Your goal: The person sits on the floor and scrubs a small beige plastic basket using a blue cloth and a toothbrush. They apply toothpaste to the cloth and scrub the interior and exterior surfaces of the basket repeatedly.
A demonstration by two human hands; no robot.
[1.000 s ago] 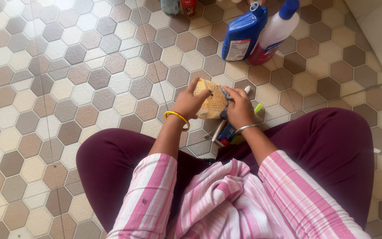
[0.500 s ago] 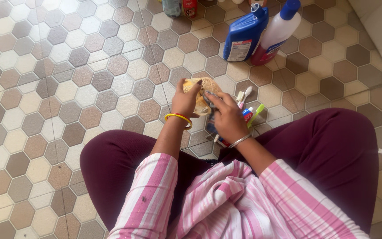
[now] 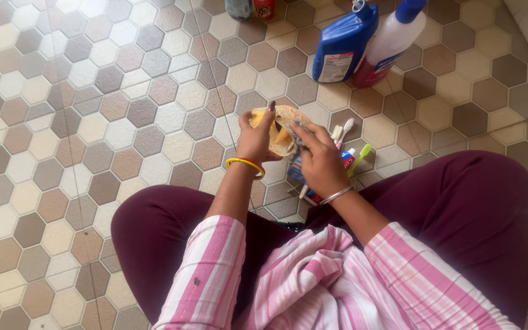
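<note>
On the tiled floor (image 3: 123, 110), our left hand (image 3: 256, 139) pinches the tan pouch (image 3: 285, 119) open; our right hand (image 3: 319, 160), beside the pouch, should push the small thing in slowly.

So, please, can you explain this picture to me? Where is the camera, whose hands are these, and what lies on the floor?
The camera sits on the person's head and looks down, so you see their own lap and arms. They sit on a hexagon-tiled floor. The left hand, with a yellow bangle, holds a small tan mesh pouch open. The right hand, with a silver bangle, touches the pouch's opening. Beneath the hands lie toothbrushes and a small tube. Farther away stand a blue bottle and a white bottle.
</note>
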